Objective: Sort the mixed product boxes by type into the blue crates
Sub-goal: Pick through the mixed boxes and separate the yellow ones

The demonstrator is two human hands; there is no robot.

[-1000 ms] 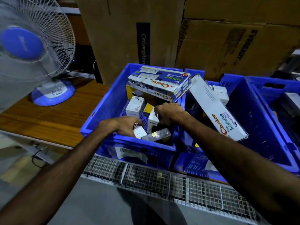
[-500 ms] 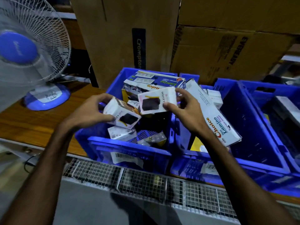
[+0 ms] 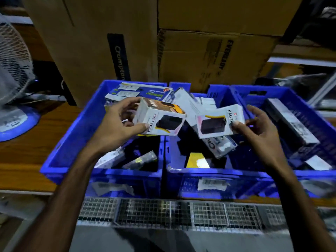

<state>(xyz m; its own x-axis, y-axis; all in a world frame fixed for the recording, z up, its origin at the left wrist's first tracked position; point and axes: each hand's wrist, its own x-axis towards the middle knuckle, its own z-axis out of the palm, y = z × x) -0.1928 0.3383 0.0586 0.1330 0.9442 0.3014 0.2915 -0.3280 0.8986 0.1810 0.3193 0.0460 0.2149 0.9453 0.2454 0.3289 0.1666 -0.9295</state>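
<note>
Boxes in both hands, up over the crates. My left hand wraps a white HALLEY box, thumb along its lower edge and fingers round the back, above the left crate. My right hand has a second HALLEY box by one end only, thumb on the face, while the other fingers look spread loose behind it. That box hangs over the middle crate.

Risk one, as I read it: that right pinch is thin. A box held by one end can swing or slide out, and below it sit a long white box propped on a slant and more loose stock, so a drop could bounce into the wrong pile.

Risk two: the two boxes nearly meet at their corners. If I bring the hands together, one may knock the other askew.

Risk three: sorting error. Both labels read alike, so they belong together, yet they hover over different crates. The right crate holds long dark boxes, plainly another type. The picture is blurred, so I cannot read the fine print to confirm an exact match.
</note>
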